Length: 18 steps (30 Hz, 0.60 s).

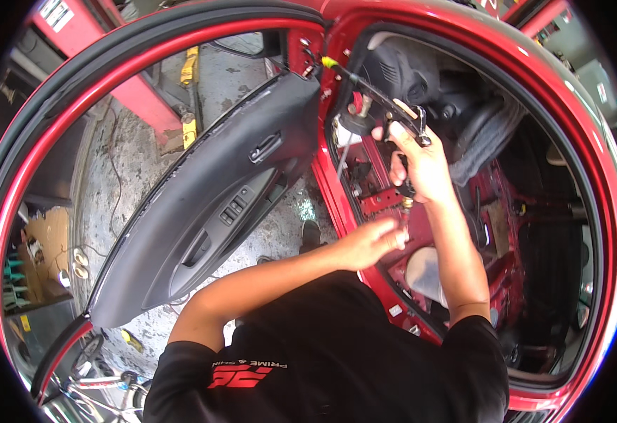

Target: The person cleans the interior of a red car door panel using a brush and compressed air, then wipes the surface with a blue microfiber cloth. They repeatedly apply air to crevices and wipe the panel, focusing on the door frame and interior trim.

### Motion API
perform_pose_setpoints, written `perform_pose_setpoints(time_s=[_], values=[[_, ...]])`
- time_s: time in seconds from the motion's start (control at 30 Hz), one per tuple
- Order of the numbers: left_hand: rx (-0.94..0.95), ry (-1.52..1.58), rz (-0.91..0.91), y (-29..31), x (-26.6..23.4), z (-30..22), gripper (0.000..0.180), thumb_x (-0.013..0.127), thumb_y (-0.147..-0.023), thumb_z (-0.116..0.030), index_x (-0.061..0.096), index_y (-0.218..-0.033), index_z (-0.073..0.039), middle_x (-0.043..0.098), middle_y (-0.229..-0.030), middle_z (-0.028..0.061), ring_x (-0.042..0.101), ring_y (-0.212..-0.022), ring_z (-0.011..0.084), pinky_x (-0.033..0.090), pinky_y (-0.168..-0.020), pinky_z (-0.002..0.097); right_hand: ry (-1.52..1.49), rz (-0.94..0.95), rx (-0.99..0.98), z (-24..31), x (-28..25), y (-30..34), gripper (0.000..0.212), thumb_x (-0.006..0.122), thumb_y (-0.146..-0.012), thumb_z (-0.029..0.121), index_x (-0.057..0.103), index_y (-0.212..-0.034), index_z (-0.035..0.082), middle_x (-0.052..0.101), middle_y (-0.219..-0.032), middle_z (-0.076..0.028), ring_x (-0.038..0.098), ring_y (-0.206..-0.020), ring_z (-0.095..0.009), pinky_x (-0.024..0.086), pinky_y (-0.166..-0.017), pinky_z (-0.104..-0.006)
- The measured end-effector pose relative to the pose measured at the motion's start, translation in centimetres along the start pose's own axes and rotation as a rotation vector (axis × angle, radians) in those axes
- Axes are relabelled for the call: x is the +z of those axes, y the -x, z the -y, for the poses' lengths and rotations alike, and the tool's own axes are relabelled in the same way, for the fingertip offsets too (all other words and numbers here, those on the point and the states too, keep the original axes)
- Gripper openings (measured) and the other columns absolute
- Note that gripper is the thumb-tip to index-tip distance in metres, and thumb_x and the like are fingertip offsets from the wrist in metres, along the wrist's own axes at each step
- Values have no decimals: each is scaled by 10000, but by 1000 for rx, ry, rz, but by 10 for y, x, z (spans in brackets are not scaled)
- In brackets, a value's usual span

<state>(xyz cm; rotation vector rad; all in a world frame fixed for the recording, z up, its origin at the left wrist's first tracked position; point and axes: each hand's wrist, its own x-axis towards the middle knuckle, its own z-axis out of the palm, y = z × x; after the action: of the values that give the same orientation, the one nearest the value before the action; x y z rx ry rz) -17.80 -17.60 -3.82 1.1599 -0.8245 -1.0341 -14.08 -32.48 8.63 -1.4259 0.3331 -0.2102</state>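
Observation:
In my right hand [425,169] is a spray gun [401,166], my fingers wrapped round its grip. Its long black tube [368,88] slants up and left to a yellow-green tip by the door hinge pillar. A brass-coloured fitting [407,203] sits at the bottom of the grip. Just below that, my left hand [375,243] is closed, its fingertips together at the lower end of the fitting; the part inside them is mostly hidden. Both hands are in the front doorway of a red car, over its stripped interior.
To the left the car door [217,204] stands wide open, with its dark trim panel and window switches. Inside are the steering wheel [488,134] and bare red floor [474,243]. A red lift post [143,99] and a bicycle [104,388] stand beyond the door.

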Motion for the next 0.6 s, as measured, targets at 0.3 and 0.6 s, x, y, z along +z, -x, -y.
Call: perform_pose_setpoints(time_s=[0.3, 0.6], values=[[-144, 99, -137, -14, -78, 19, 456, 658, -1053, -272, 565, -1405, 2, 660, -1337, 126, 609, -1271, 200, 474, -1103, 372, 351, 246, 182, 49, -5, -77, 503, 606, -1062, 273, 493, -1508, 69, 739, -942, -104, 467, -428, -72, 411, -391, -238], [34, 757, -225, -104, 30, -48, 313, 607, -1047, -339, 542, -837, -116, 461, -662, -62, 432, -593, 77, 351, -552, 295, 492, 302, 239, 71, 24, -105, 465, 653, -1030, 292, 555, -1440, 96, 711, -931, -68, 487, -472, -67, 435, -402, -250]])
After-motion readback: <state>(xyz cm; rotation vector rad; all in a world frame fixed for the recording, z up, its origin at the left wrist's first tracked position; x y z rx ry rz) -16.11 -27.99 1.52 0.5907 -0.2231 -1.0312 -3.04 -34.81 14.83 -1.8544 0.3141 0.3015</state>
